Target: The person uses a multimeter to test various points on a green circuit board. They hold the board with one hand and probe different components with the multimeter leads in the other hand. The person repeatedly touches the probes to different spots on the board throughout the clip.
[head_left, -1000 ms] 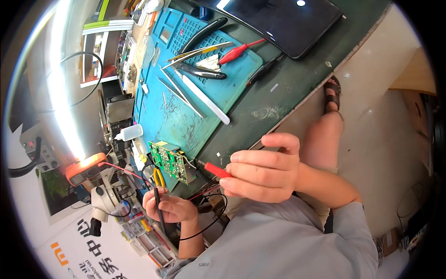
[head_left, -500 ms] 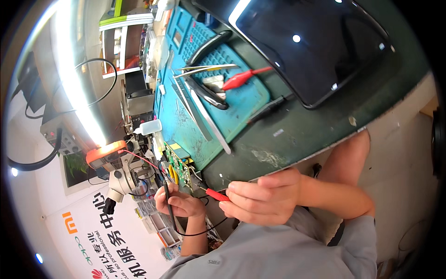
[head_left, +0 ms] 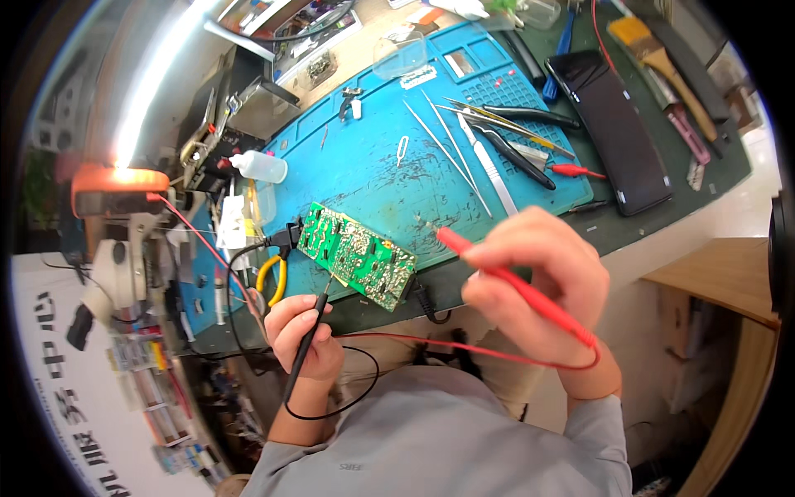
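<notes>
A green circuit board (head_left: 358, 255), solder side up, lies at the near edge of the blue work mat (head_left: 364, 157). A black plug (head_left: 288, 238) with a cable meets its left end. My left hand (head_left: 290, 325) is closed around a black test probe (head_left: 297, 366), whose thin tip reaches the board's near edge; whether it touches a solder point I cannot make out. In my right hand (head_left: 563, 257) is a red test probe (head_left: 538, 303), pinched between thumb and fingers. Its tip points left, over the mat and apart from the board.
An orange multimeter (head_left: 116, 184) stands at left, near a white bottle (head_left: 263, 166) and yellow-handled pliers (head_left: 280, 280). Tweezers (head_left: 447, 153), a scalpel (head_left: 493, 170) and black-handled cutters (head_left: 517, 153) lie on the mat. A black phone (head_left: 613, 137) and a brush (head_left: 662, 70) are at right.
My view has swung to the right and shows more of the bench and board. My right hand, with the red probe, has lifted away rightward from the board. The left still grips the black probe.
</notes>
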### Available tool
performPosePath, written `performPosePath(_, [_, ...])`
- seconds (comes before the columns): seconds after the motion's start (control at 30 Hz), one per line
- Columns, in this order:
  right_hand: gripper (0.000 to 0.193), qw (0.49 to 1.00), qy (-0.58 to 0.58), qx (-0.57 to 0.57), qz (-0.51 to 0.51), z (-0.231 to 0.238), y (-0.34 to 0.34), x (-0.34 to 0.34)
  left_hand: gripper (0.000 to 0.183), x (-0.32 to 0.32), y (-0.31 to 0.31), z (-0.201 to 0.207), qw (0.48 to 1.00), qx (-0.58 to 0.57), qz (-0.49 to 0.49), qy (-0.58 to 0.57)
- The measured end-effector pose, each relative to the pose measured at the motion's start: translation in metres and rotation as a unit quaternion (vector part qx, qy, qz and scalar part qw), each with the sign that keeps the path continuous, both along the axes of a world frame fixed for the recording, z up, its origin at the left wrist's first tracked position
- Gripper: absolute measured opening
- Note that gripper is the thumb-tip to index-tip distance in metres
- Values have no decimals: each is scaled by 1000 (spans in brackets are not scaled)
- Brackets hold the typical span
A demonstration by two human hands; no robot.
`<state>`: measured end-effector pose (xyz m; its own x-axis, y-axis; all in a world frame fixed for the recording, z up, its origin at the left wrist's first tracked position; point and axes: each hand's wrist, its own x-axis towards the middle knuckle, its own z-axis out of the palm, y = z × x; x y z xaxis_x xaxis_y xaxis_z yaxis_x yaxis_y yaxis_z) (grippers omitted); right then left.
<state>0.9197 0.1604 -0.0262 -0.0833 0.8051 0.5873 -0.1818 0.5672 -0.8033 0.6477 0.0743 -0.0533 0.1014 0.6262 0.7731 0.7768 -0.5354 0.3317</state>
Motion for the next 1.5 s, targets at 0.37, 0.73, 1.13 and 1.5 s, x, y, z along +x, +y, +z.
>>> performPosePath(0.37, [27,983,-17,-166,-80,-9,-6,-33,26,-2,-2,12,993,-44,-92,-54])
performPosePath(0.73, [18,984,-51,-155,-72,-14,-7,-35,26,-9,5,13,987,-51,-132,-74])
performPosePath(1.13, [18,984,-80,-142,-69,-16,-5,-31,24,-8,5,16,984,-92,-124,-85])
performPosePath(1.5, [22,981,-104,-141,-79,-12,-6,-32,22,-3,5,18,956,-162,-127,-207])
